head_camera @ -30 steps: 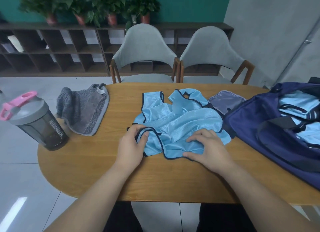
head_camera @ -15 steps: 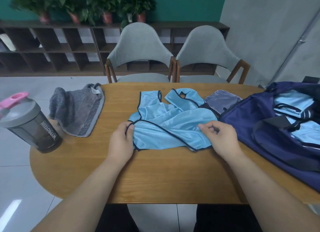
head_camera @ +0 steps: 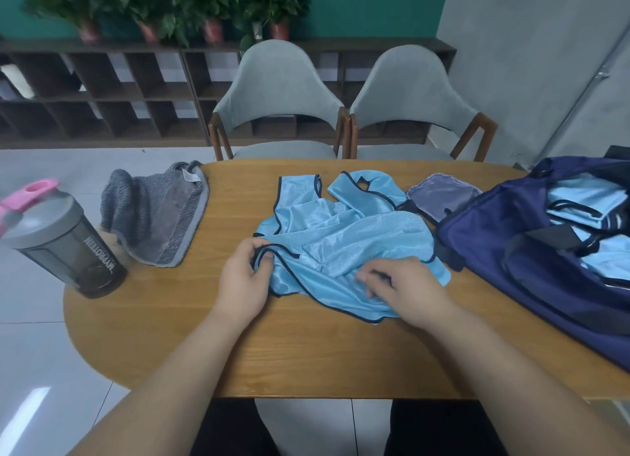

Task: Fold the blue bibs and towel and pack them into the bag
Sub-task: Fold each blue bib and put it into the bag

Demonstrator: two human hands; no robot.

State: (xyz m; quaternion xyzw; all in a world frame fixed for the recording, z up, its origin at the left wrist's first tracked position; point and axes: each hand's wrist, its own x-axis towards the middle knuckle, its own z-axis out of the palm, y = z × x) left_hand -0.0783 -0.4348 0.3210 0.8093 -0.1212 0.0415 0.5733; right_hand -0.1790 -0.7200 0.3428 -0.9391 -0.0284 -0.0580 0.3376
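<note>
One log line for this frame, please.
step: folding blue bib | left hand: pinches bib hem | right hand: grips bib fabric | gray towel: untouched, left | navy bag: open, folded bibs inside

Both forearms are bare and enter from the bottom edge, the left from 7 o'clock and the right from 5 o'clock, angling toward each other. The left hand [head_camera: 243,281] lies back-up with a straight wrist. Its thumb and forefinger curl together at its 1 o'clock end and pinch the dark-trimmed edge of the blue bib [head_camera: 341,230]. The right hand [head_camera: 405,290] sits at 3 o'clock of the left, apart from it, back upward and knuckles raised. Its fingers [head_camera: 366,274] curl toward 9 o'clock, bunching the bib's cloth under them.
</note>
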